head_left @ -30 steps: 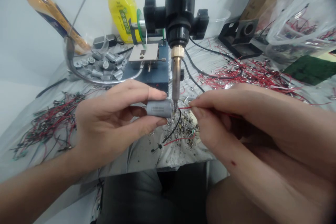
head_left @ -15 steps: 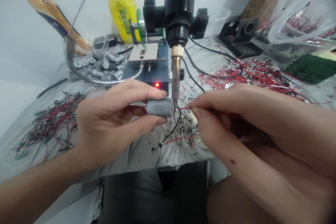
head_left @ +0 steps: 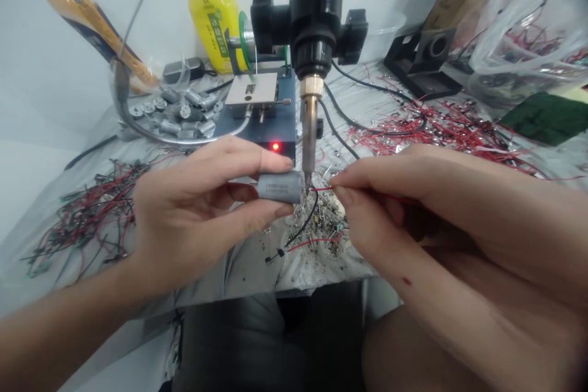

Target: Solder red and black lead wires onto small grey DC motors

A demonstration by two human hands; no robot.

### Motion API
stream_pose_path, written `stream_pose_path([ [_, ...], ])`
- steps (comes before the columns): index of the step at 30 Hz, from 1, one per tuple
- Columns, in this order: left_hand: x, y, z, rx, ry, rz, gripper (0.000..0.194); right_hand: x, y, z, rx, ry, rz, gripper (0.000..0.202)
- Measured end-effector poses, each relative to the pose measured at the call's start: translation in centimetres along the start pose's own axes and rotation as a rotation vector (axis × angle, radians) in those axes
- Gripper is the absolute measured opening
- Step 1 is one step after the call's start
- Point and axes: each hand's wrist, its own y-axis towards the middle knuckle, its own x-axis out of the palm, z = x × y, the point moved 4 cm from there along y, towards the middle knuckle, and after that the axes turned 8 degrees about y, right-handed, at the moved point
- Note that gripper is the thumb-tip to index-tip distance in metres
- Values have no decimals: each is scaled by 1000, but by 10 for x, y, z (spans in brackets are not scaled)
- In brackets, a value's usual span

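Head view. Left hand [head_left: 184, 214]: thumb and fingers closed about a grey cylinder [head_left: 278, 188], gripped along its sides; axis roughly level, one end facing right. Cylinder located mid-scene, above the near part of the table [head_left: 250, 275], just left of the tip of a soldering iron [head_left: 310, 135]. Iron points downward, its black holder [head_left: 316, 6] above. Contact between tip and cylinder end: cannot tell.

Right hand [head_left: 404, 220]: narrow pinch, thumb against forefinger, on a red wire [head_left: 324, 188]; wire's free end reaches left to beside the tip. A black wire [head_left: 302, 229] curves down below the tip toward a small black connector [head_left: 275, 256].

Surroundings: far left, heap of grey cylinders [head_left: 184, 113]; near left, tangle of wires [head_left: 87, 217]; far centre, blue box [head_left: 282, 119], red lamp [head_left: 275, 146] lit; far right, pile of red wires [head_left: 441, 128]
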Motion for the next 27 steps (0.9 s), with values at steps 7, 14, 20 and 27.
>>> stream_pose_path([
  [7,1,0,-1,2,-20,2,56,2,-1,2,22,4,-34,9],
  [14,1,1,-1,7,-27,-4,55,1,2,-2,-9,36,-16,9],
  [20,1,2,-3,36,-49,-3,53,0,5,-2,3,52,-23,14],
  [27,-1,3,-4,82,-72,8,60,0,-1,1,32,24,-50,11],
])
